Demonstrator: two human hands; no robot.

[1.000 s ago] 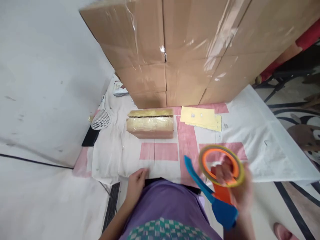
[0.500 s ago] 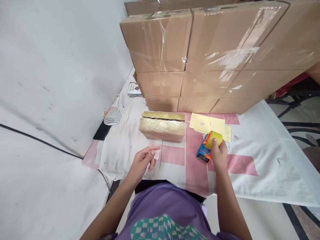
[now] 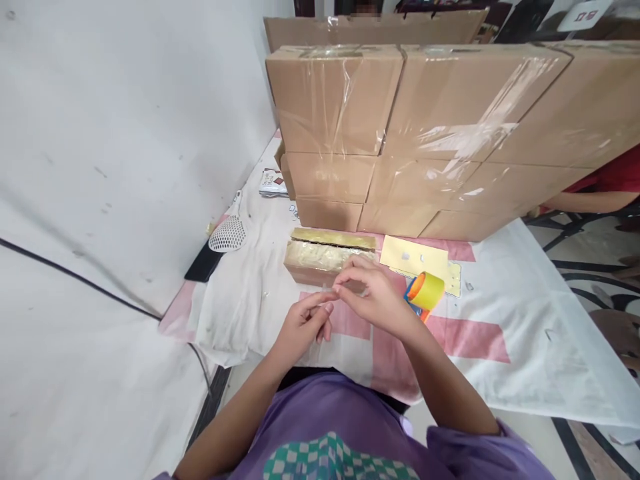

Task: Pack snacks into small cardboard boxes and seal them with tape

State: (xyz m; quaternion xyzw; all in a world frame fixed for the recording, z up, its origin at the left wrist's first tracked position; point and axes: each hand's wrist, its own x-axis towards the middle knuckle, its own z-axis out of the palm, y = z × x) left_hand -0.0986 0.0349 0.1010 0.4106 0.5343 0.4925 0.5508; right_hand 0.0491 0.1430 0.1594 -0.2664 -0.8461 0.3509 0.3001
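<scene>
My left hand (image 3: 307,323) is closed, with its thumb near the index finger; the piece of clear tape seen there a moment ago is hard to make out. My right hand (image 3: 373,297) pinches thumb and forefinger together at the left index fingertip, and whatever lies in that pinch is too small to see. Just behind both hands is a small cardboard box (image 3: 313,272) with shiny tape along its top and a gap between its flaps. The tape dispenser (image 3: 426,291), blue and orange with a yellow roll, lies right of my right hand, partly hidden by the forearm.
Large taped cartons (image 3: 425,100) form a wall at the back of the table. Yellow cards (image 3: 417,253) lie behind the dispenser. At left are a white perforated scoop (image 3: 229,233), a dark flat object (image 3: 203,263) and a packet (image 3: 273,181). A person's arm (image 3: 590,201) shows at far right.
My right hand has let go of the tape dispenser, which now lies on the table, and has moved left to meet my left hand's fingertips. The view has tilted up slightly.
</scene>
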